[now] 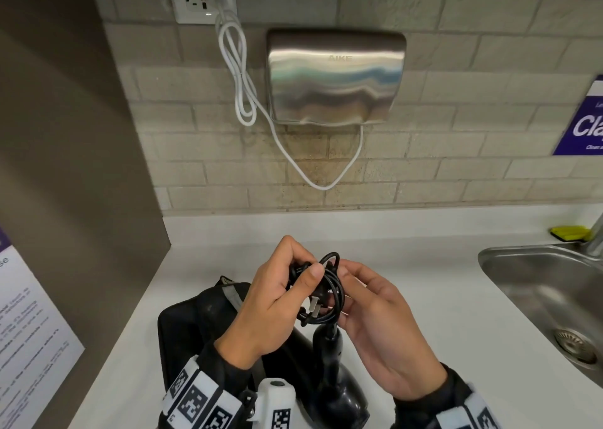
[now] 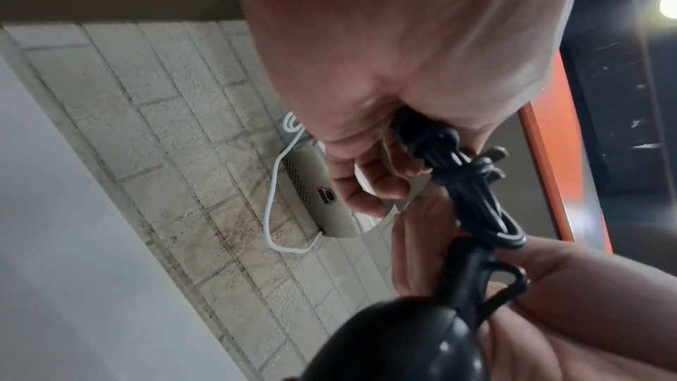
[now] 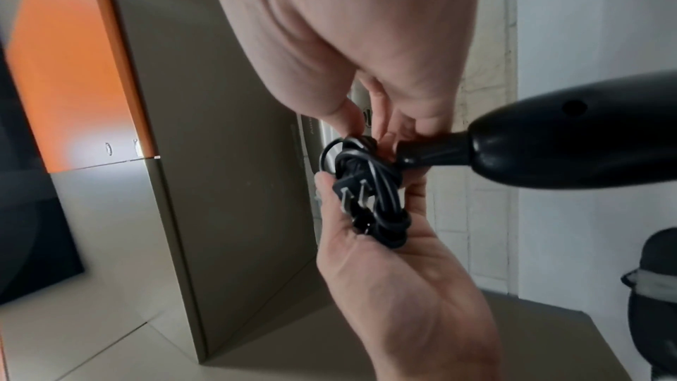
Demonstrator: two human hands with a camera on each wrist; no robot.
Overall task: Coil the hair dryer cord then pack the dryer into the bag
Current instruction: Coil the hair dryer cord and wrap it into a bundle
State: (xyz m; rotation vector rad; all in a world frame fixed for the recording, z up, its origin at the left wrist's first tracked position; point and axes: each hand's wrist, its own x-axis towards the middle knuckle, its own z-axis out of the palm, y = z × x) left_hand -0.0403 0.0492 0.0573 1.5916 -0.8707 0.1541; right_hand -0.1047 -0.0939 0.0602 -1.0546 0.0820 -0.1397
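A black hair dryer [image 1: 336, 392] hangs nozzle-down over the counter, below both hands. Its black cord [image 1: 331, 290] is wound into a small bundle, and the plug [image 1: 314, 307] shows its two prongs. My left hand [image 1: 305, 267] grips the bundle from the left, thumb on top. My right hand [image 1: 349, 288] pinches the loops from the right, just above the dryer handle. In the left wrist view my left hand [image 2: 384, 155] is curled round the cord [image 2: 476, 202], with the dryer [image 2: 395, 338] below. The right wrist view shows the plug [image 3: 357, 194] and the dryer [image 3: 567, 144]. The open black bag [image 1: 192, 317] lies on the counter under my left forearm.
The white counter [image 1: 424, 298] ends at a steel sink [image 1: 538, 285] on the right, with a yellow sponge [image 1: 569, 232] behind it. A steel hand dryer [image 1: 336, 76] and its white cable [image 1: 241, 79] hang on the brick wall. A brown panel [image 1: 65, 134] closes the left side.
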